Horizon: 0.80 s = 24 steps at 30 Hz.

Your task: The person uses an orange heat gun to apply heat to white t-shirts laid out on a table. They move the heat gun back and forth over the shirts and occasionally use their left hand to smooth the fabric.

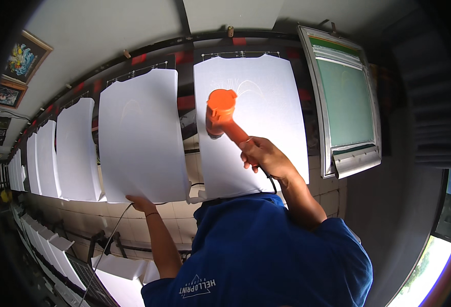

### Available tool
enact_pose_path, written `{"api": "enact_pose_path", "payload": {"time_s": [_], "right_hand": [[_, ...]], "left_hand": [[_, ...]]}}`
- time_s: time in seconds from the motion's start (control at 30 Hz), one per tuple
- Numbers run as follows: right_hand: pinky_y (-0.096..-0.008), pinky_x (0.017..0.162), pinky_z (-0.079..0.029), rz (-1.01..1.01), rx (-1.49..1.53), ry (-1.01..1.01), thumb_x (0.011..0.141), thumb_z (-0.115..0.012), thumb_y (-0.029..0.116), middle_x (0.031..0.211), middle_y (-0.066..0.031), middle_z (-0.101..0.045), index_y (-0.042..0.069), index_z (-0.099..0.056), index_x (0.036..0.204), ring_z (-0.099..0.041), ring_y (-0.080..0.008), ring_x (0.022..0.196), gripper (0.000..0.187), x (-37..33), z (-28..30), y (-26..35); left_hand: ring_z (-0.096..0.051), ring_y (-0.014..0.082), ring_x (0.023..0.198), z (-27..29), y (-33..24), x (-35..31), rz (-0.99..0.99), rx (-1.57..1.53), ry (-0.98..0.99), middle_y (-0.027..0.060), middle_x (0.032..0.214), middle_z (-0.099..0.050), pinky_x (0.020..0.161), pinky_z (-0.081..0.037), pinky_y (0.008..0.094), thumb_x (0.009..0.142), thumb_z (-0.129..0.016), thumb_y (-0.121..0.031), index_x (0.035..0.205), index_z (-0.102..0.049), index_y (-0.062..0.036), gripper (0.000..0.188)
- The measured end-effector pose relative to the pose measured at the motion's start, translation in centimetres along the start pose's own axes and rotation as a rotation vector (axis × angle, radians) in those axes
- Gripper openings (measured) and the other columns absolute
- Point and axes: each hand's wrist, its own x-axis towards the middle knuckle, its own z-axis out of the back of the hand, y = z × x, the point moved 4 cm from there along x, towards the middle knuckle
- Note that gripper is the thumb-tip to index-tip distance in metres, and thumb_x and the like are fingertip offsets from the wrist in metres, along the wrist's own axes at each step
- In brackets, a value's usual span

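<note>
My right hand is wrapped round the handle of an orange hair dryer, and a black cord leaves the handle at the wrist. The dryer is over a white fabric panel with faint pale line marks near its top. Low on the left, my left hand is closed on a thin grey cable that runs down from it. That hand is at the lower edge of a second white panel, which bears a faint curved line.
More white panels stretch away to the left in a row. A framed printing screen with pale green mesh leans on the right. A dark rail runs along the far side. Another row of white panels lies at lower left.
</note>
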Motion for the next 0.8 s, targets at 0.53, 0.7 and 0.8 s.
{"api": "enact_pose_path", "payload": {"time_s": [0.53,0.7,0.8], "right_hand": [[-0.0231,0.050,-0.042,0.096,0.075,-0.608,0.094,-0.057,0.035,0.075,-0.0029,-0.057,0.001,-0.058,0.106,-0.058,-0.0116,0.063,0.037,-7.8,10.4,-2.6],[-0.0236,0.051,-0.043,0.104,0.063,-0.247,0.095,-0.056,0.036,0.077,-0.0039,-0.058,-0.001,-0.057,0.107,-0.058,-0.0114,0.063,0.039,-4.6,4.1,-3.0],[-0.0235,0.052,-0.045,0.081,0.006,-0.075,0.095,-0.057,0.041,0.074,-0.0039,-0.058,0.000,-0.057,0.095,-0.059,-0.0111,0.064,0.041,-2.7,0.1,-2.7]], "left_hand": [[-0.062,0.0350,0.106,2.0,2.1,3.8,-0.095,0.114,-0.072,0.0219,0.125,-0.057,0.086,-0.057,0.0429,0.095,-0.041,-0.056,0.122,-0.048,0.0175,0.079],[-0.061,0.0332,0.109,1.6,1.5,2.5,-0.073,0.017,-0.049,0.0204,0.129,-0.056,0.091,-0.053,0.0440,0.096,-0.045,-0.053,0.128,-0.045,0.0163,0.076],[-0.061,0.0336,0.108,1.7,1.4,2.6,-0.076,0.013,-0.049,0.0201,0.128,-0.056,0.092,-0.053,0.0434,0.096,-0.043,-0.053,0.127,-0.046,0.0159,0.075]]}}
